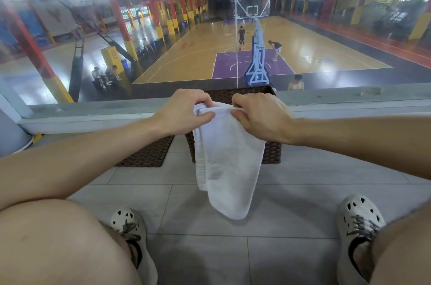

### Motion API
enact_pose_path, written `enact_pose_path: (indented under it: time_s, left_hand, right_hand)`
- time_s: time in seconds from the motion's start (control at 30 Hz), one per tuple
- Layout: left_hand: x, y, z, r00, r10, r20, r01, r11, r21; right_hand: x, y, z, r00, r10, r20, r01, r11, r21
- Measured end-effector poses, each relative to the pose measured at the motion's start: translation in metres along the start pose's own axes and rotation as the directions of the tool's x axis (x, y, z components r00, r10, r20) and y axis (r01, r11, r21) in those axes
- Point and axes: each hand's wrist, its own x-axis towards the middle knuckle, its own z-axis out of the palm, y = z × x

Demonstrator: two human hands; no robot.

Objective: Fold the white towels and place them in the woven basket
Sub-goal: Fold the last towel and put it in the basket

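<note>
A white towel (227, 163) hangs doubled over in front of me, its lower end just above the grey tiled floor. My left hand (184, 112) pinches the top edge at its left corner. My right hand (261, 117) pinches the same edge at the right corner. Behind the towel stands a dark brown woven basket (271, 152) against the low window ledge; the towel and my hands hide most of it and its inside.
A flat dark woven lid or mat (149, 154) lies on the floor left of the basket. My knees and two pale shoes (130, 231) frame the tiles below. A glass wall (140, 51) beyond the ledge overlooks a basketball court with people.
</note>
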Motion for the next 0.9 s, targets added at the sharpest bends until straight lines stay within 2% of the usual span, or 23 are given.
enact_pose_path:
  time_s: [0.13, 0.27, 0.37, 0.43, 0.53, 0.6, 0.67, 0.7, 0.77, 0.83, 0.9]
  left_hand:
    - [0.003, -0.001, -0.001, 0.997, -0.066, -0.030, 0.066, 0.998, -0.019]
    - [0.002, 0.002, -0.003, 0.996, -0.087, 0.009, 0.087, 0.994, -0.063]
    - [0.002, 0.010, -0.005, 0.994, -0.081, 0.067, 0.088, 0.989, -0.115]
    - [0.001, 0.020, -0.005, 0.992, -0.030, 0.122, 0.047, 0.988, -0.145]
    - [0.001, 0.034, -0.006, 0.989, 0.031, 0.145, -0.011, 0.990, -0.141]
    - [-0.001, 0.034, -0.011, 0.994, 0.016, 0.106, -0.004, 0.993, -0.119]
    - [-0.009, 0.022, -0.014, 0.995, -0.048, 0.083, 0.065, 0.974, -0.218]
    - [-0.015, 0.015, -0.015, 0.990, -0.092, 0.106, 0.121, 0.943, -0.309]
    - [-0.027, -0.002, -0.007, 0.959, -0.145, 0.242, 0.244, 0.860, -0.449]
    - [-0.038, -0.015, 0.012, 0.887, -0.131, 0.442, 0.334, 0.845, -0.419]
    - [-0.054, -0.029, 0.043, 0.834, -0.129, 0.536, 0.351, 0.874, -0.335]
  right_hand:
    - [0.005, -0.002, -0.009, 0.995, 0.066, 0.069, -0.063, 0.997, -0.043]
    - [0.010, -0.005, -0.021, 0.988, 0.070, 0.139, -0.045, 0.984, -0.170]
    - [0.010, -0.006, -0.025, 0.993, 0.051, 0.110, -0.024, 0.972, -0.235]
    - [0.010, -0.010, -0.022, 0.995, 0.019, 0.102, -0.007, 0.993, -0.122]
    - [0.015, -0.017, -0.010, 0.980, 0.012, 0.197, -0.038, 0.991, 0.129]
    - [0.021, -0.023, -0.006, 0.980, 0.030, 0.197, -0.059, 0.988, 0.142]
    - [0.026, -0.029, -0.009, 0.985, -0.006, 0.171, -0.014, 0.993, 0.117]
    - [0.027, -0.031, -0.011, 0.988, -0.034, 0.148, 0.017, 0.993, 0.116]
    - [0.027, -0.033, -0.014, 0.992, -0.079, 0.097, 0.067, 0.990, 0.124]
    - [0.026, -0.031, -0.014, 0.990, -0.111, 0.083, 0.099, 0.985, 0.144]
    - [0.022, -0.026, -0.008, 0.990, -0.115, 0.080, 0.099, 0.978, 0.183]
